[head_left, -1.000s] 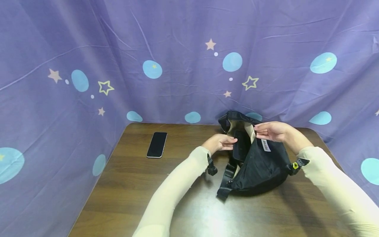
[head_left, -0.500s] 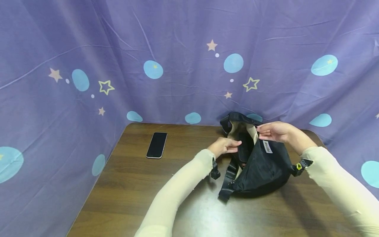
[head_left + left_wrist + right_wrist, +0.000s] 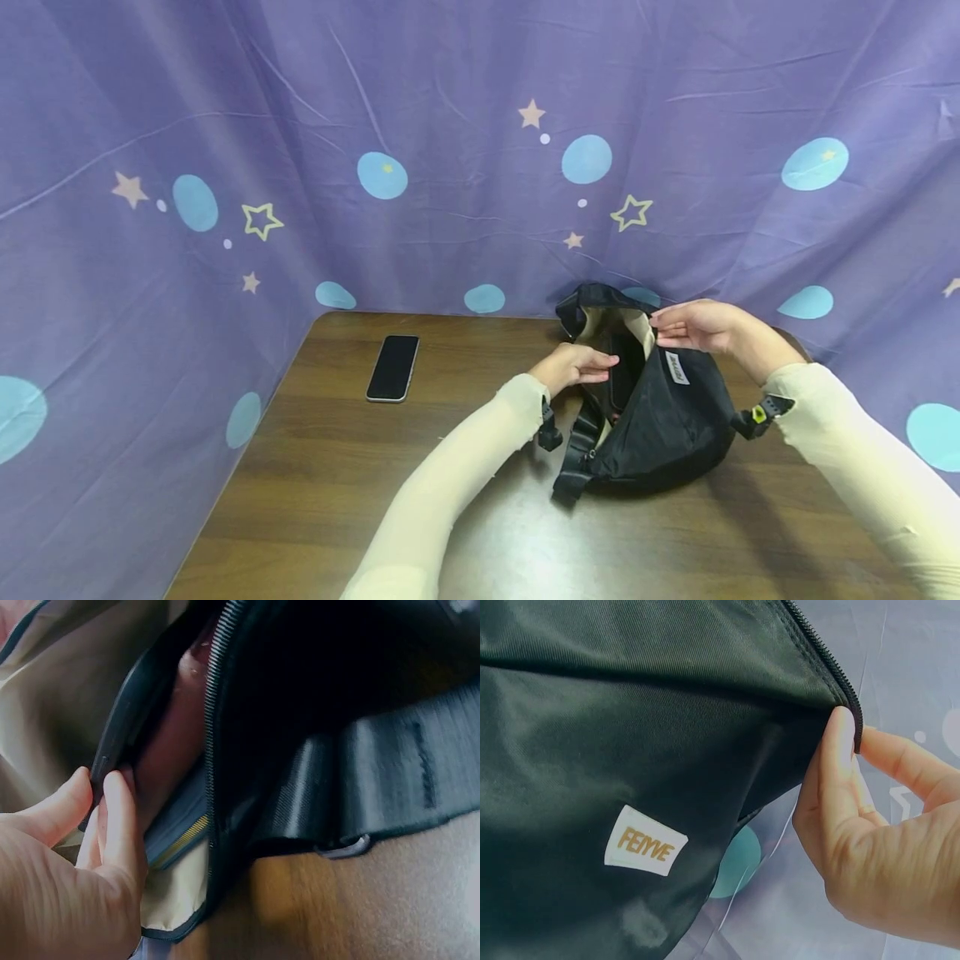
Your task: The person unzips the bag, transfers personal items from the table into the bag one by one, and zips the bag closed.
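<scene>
My left hand (image 3: 576, 367) reaches into the mouth of a black zip-up bag (image 3: 667, 433) and pinches a black phone (image 3: 624, 375) by its near edge. In the left wrist view, thumb and fingers hold the slim side of the phone (image 3: 124, 720), which stands on edge against the beige lining. Much of the phone is hidden inside the bag. My right hand (image 3: 693, 325) pinches the zippered rim, keeping the mouth spread apart. The right wrist view shows the zipper edge (image 3: 829, 664) between thumb and fingers, above a white label (image 3: 646, 841).
Another phone (image 3: 393, 368), dark-screened with a pale frame, lies on the wooden table (image 3: 337, 483) to the left. A pinkish thing (image 3: 176, 727) is inside the bag. The bag's strap (image 3: 576, 467) trails onto the table. A purple curtain (image 3: 465, 208) hangs behind.
My left hand has moved slightly right, and the black phone has gone deeper into the bag. My right hand keeps its hold on the rim, with only a small shift.
</scene>
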Tool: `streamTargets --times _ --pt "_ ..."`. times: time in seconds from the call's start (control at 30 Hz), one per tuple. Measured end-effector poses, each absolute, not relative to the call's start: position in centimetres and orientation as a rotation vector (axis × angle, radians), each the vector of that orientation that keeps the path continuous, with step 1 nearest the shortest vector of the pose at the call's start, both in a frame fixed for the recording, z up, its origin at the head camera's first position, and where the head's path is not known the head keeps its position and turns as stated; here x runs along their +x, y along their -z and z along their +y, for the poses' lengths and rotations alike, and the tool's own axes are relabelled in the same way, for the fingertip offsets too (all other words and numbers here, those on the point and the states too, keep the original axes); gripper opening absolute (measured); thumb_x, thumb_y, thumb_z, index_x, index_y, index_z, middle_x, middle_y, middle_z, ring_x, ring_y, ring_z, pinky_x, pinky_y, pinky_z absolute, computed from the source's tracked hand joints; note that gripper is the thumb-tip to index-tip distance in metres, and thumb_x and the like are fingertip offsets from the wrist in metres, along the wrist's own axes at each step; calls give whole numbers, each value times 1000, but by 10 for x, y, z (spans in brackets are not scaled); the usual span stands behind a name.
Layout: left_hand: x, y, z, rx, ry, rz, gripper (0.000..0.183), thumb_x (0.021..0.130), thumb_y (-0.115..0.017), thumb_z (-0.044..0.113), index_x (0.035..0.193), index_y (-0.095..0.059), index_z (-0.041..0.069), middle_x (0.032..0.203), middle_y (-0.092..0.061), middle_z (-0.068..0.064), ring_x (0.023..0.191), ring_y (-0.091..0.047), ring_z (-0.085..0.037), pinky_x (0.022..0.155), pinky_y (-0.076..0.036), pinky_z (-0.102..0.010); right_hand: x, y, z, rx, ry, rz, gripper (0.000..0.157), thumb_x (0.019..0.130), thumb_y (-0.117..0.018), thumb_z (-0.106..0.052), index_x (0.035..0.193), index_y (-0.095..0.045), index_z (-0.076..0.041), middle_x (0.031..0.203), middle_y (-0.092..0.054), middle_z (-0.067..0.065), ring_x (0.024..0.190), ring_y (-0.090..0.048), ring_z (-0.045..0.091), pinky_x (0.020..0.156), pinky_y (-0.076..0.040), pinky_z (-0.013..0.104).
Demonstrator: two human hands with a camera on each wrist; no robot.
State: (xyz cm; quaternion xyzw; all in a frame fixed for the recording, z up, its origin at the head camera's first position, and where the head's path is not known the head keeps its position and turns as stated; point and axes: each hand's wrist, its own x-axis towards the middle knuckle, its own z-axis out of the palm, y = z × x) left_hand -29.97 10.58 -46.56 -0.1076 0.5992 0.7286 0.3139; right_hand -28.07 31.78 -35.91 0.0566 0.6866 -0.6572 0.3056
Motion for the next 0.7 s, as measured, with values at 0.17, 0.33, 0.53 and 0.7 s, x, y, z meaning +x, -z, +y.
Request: streamTargets --times 0.17,0.33,0.53,0.7 --pt "-304 471 106 -289 -1905 1584 30 87 -75 -7 117 -68 -12 128 -66 -24 106 -72 -27 99 -57 -36 -283 358 322 162 1720 1832 36 105 -45 -1 85 -72 -15 83 -67 -5 80 -67 7 82 -60 20" --pt "-304 473 105 -313 -1889 1590 22 87 -76 -5 108 -72 -9 125 -68 -23 71 -67 -17 96 -59 -33 -285 358 324 185 1703 1840 34 105 -47 -2 85 -71 -15 83 -67 -4 80 -67 8 82 -61 22" --pt "-302 471 110 -322 -1904 1586 16 87 -77 -4 103 -74 -6 124 -68 -23 64 -63 -14 97 -58 -34 -285 358 323 179 1701 1844 33 105 -48 -2 86 -71 -15 85 -66 -4 81 -66 8 83 -61 22" --pt "-302 471 113 -343 -1898 1623 14 86 -77 -6 99 -74 -7 121 -70 -24 61 -62 -13 96 -59 -34 -282 359 319 144 1701 1827 34 105 -47 -1 86 -71 -16 85 -67 -5 81 -66 8 83 -60 21"
